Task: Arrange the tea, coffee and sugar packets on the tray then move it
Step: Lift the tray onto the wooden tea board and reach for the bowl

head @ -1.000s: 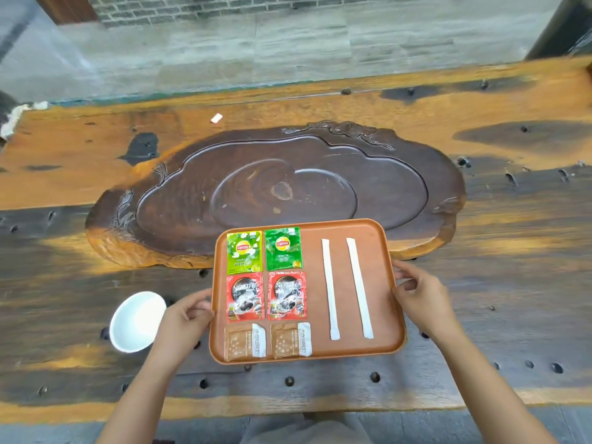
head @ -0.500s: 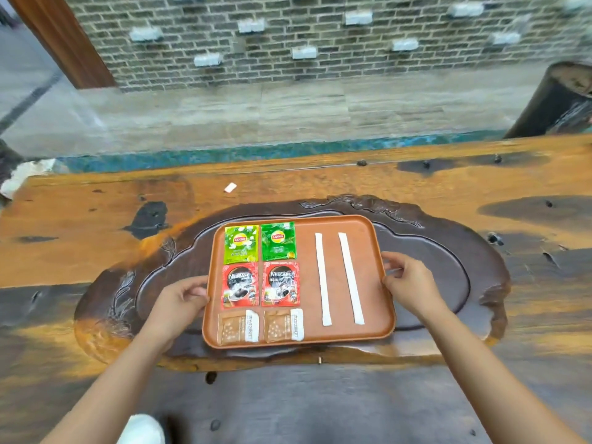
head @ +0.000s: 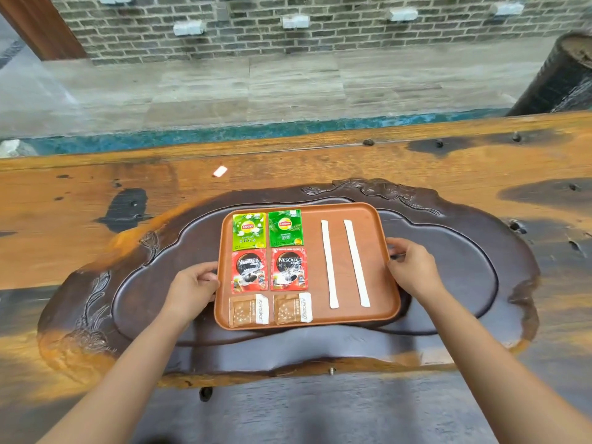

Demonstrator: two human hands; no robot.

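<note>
Two bare forearms reach forward from the bottom edge. The left hand [head: 192, 288] is curled around the left rim of the flat terracotta-orange rectangular tray [head: 378, 315], and the right hand [head: 411, 270] is closed on its right rim, thumb on top. The tray sits inside the sunken basin of the dark carved wooden tea board [head: 464, 283], which lies on the long orange and black slab table [head: 320, 158].

Nearest on the tray lie two brown sugar sachets with white ends [head: 249, 310], side by side. Beyond them are two red Nescafe coffee packets [head: 250, 270], then two green Lipton tea packets [head: 249, 230] along the far rim, making two neat columns on the left half. On the right half two long white paper sticks [head: 330, 263] lie parallel, running near to far.

Farther out, a small white scrap [head: 220, 171] rests on the table, and behind it rises a grey brick wall [head: 320, 33]
</note>
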